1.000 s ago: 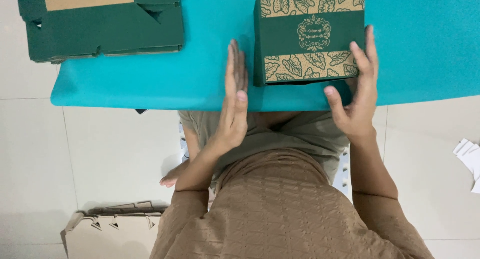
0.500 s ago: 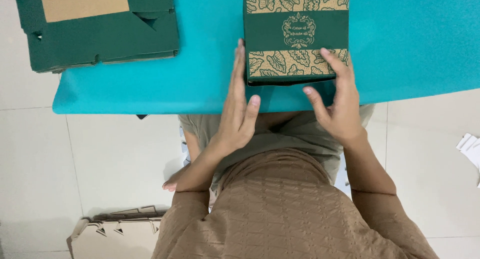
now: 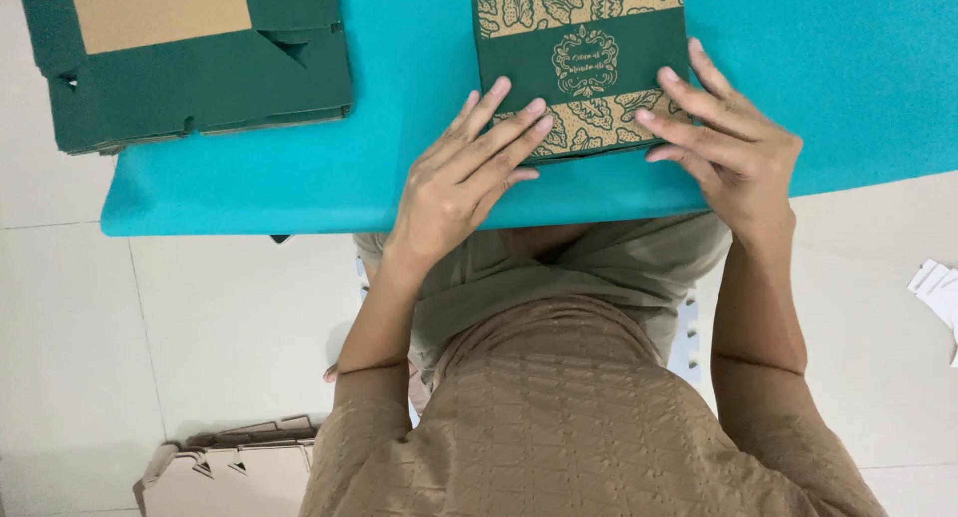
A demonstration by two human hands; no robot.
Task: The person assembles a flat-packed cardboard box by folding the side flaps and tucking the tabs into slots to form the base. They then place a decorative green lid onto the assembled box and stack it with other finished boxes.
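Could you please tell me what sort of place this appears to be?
Probably a small packing workspace: a teal-covered table holds a closed green leaf-patterned cardboard box and a stack of flat green cardboard blanks, with more flattened cardboard on the pale tiled floor.

Both hands, left (image 3: 459, 183) and right (image 3: 733, 148), lie flat, fingers extended.

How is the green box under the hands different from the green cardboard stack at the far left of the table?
The leaf-patterned box is folded up and closed; the stack of flat cardboard lies unfolded. The box shows a tan leaf print with a green band; the stack shows plain green with a bare tan panel. Both hands, left hand and right hand, rest on the box; the stack is untouched. Both sit on the teal table.
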